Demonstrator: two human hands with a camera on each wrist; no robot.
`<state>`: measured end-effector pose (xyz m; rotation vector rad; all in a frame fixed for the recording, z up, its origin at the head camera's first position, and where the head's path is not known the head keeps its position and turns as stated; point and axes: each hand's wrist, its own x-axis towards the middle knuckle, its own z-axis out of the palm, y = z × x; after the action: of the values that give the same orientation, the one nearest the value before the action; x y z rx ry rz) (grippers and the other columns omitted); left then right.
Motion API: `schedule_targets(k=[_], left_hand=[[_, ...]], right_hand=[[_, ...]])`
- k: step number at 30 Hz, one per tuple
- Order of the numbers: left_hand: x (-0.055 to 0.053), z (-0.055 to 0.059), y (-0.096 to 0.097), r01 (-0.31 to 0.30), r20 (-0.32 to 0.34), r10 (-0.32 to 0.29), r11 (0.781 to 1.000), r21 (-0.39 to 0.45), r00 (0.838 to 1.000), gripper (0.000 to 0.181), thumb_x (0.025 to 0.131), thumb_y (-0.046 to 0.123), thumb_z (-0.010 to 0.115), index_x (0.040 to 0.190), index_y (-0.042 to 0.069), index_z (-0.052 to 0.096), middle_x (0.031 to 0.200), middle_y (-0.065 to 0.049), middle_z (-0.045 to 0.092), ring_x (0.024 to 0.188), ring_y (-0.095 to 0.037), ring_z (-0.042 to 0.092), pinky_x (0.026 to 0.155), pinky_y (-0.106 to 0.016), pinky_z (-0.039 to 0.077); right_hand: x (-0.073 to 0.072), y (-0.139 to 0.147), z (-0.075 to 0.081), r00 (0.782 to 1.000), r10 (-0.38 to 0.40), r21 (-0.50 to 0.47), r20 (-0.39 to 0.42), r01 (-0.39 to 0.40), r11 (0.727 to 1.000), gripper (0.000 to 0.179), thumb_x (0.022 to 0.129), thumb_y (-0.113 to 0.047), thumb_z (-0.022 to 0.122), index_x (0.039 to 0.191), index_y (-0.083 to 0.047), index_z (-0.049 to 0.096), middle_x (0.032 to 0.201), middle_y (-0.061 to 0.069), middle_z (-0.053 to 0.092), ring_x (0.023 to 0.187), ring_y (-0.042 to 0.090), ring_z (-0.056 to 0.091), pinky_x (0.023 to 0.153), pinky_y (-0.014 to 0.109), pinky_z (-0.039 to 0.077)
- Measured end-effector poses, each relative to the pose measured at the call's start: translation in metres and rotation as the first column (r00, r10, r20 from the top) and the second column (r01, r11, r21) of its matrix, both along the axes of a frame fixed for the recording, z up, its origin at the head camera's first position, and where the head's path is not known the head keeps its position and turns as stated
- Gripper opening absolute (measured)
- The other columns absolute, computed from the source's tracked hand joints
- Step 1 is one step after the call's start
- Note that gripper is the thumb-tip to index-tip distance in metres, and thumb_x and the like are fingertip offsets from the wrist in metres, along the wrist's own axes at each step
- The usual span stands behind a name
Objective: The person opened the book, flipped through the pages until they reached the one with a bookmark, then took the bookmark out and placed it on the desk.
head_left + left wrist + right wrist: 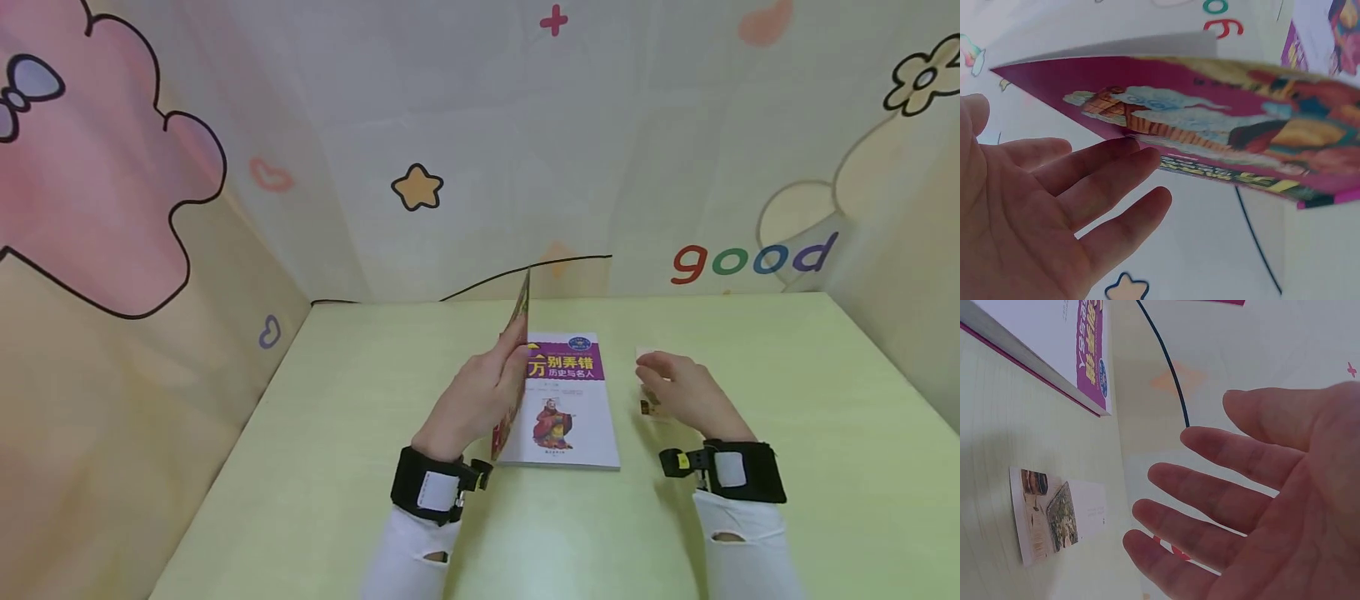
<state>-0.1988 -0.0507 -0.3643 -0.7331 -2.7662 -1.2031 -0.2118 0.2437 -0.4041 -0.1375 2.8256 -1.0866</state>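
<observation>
A thick book (558, 425) lies on the table with its front cover (1166, 112) raised nearly upright along the left side. Its white title page (577, 408) shows a robed figure below a purple band. My left hand (480, 392) is at the raised cover, its fingers (1104, 187) fairly straight against the magenta outer face. To the right of the book lies a small printed card (1054, 515), partly covered by my right hand in the head view. My right hand (686, 392) hovers above this card with its fingers extended, holding nothing.
A pale green table (337, 517) carries the book and card. Behind it hangs a printed cloth backdrop (480, 125) with a star and the word "good". Each wrist wears a black strap (746, 472) with a small camera.
</observation>
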Motion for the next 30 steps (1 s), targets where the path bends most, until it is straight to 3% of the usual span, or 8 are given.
schedule_targets(k=[2, 5, 6, 9, 16, 22, 26, 30], left_hand=[[0.001, -0.005, 0.009, 0.017, 0.017, -0.016, 0.999, -0.033, 1.0, 0.059, 0.105, 0.049, 0.026, 0.157, 0.019, 0.025, 0.081, -0.009, 0.059, 0.082, -0.017, 0.06, 0.077, -0.033, 0.051], [0.001, -0.014, 0.021, 0.049, 0.043, -0.045, 0.994, -0.096, 0.998, 0.062, 0.104, 0.053, 0.024, 0.155, 0.018, 0.031, 0.1, -0.005, 0.068, 0.092, -0.014, 0.063, 0.084, -0.03, 0.052], [0.001, -0.018, 0.025, 0.06, 0.041, -0.055, 0.991, -0.118, 0.998, 0.062, 0.104, 0.054, 0.024, 0.153, 0.018, 0.034, 0.116, -0.003, 0.067, 0.103, -0.012, 0.062, 0.092, -0.031, 0.05], [0.0, -0.028, 0.033, 0.091, 0.048, -0.084, 0.98, -0.178, 0.995, 0.059, 0.105, 0.052, 0.026, 0.151, 0.018, 0.041, 0.145, 0.004, 0.05, 0.123, -0.011, 0.054, 0.104, -0.034, 0.042], [-0.003, -0.054, 0.046, 0.101, 0.079, -0.08, 0.94, -0.325, 0.994, 0.057, 0.103, 0.053, 0.033, 0.144, 0.018, 0.051, 0.136, 0.002, 0.058, 0.126, -0.017, 0.053, 0.106, -0.037, 0.04], [-0.001, -0.071, 0.055, 0.153, 0.097, -0.123, 0.894, -0.422, 0.988, 0.052, 0.103, 0.051, 0.036, 0.139, 0.019, 0.057, 0.132, 0.005, 0.061, 0.128, -0.013, 0.051, 0.106, -0.034, 0.04], [-0.001, -0.077, 0.058, 0.178, 0.069, -0.165, 0.851, -0.493, 0.984, 0.047, 0.104, 0.047, 0.038, 0.134, 0.02, 0.062, 0.128, 0.007, 0.063, 0.124, -0.011, 0.054, 0.103, -0.031, 0.043], [-0.003, -0.076, 0.058, 0.201, 0.035, -0.215, 0.828, -0.523, 0.976, 0.042, 0.104, 0.043, 0.042, 0.129, 0.018, 0.065, 0.123, 0.007, 0.065, 0.121, -0.012, 0.056, 0.102, -0.029, 0.043]], right_hand=[[0.001, 0.001, 0.001, 1.0, 0.003, 0.008, -0.005, -0.003, 1.0, 0.049, 0.106, -0.03, 0.042, 0.14, 0.006, 0.045, 0.134, 0.029, 0.052, 0.12, 0.045, 0.051, 0.095, 0.059, 0.045], [0.002, 0.003, 0.0, 1.0, 0.011, 0.023, -0.022, -0.01, 1.0, 0.046, 0.106, -0.025, 0.042, 0.138, 0.007, 0.046, 0.135, 0.031, 0.051, 0.121, 0.046, 0.05, 0.096, 0.06, 0.044], [0.002, 0.003, 0.0, 1.0, 0.015, 0.025, -0.025, -0.014, 1.0, 0.045, 0.106, -0.024, 0.042, 0.138, 0.007, 0.046, 0.135, 0.031, 0.05, 0.121, 0.047, 0.049, 0.096, 0.06, 0.044], [0.002, 0.005, -0.002, 0.999, 0.027, 0.033, -0.033, -0.026, 0.999, 0.043, 0.106, -0.022, 0.042, 0.138, 0.007, 0.047, 0.134, 0.031, 0.05, 0.121, 0.047, 0.049, 0.095, 0.06, 0.044], [-0.001, 0.005, -0.008, 0.999, 0.034, 0.04, -0.002, -0.034, 0.999, 0.044, 0.106, -0.022, 0.043, 0.138, 0.007, 0.046, 0.133, 0.031, 0.051, 0.118, 0.046, 0.052, 0.093, 0.059, 0.047], [-0.003, 0.004, -0.012, 0.999, 0.049, 0.081, -0.006, -0.049, 0.996, 0.044, 0.105, -0.023, 0.045, 0.137, 0.006, 0.048, 0.135, 0.031, 0.05, 0.119, 0.048, 0.05, 0.094, 0.062, 0.044], [-0.005, 0.001, -0.013, 0.998, 0.055, 0.111, -0.035, -0.051, 0.993, 0.043, 0.104, -0.023, 0.046, 0.136, 0.005, 0.05, 0.136, 0.032, 0.05, 0.118, 0.047, 0.051, 0.096, 0.063, 0.041], [-0.009, -0.002, -0.013, 0.997, 0.06, 0.13, -0.048, -0.053, 0.99, 0.046, 0.103, -0.026, 0.049, 0.137, 0.004, 0.048, 0.137, 0.033, 0.048, 0.121, 0.05, 0.048, 0.098, 0.065, 0.039]])
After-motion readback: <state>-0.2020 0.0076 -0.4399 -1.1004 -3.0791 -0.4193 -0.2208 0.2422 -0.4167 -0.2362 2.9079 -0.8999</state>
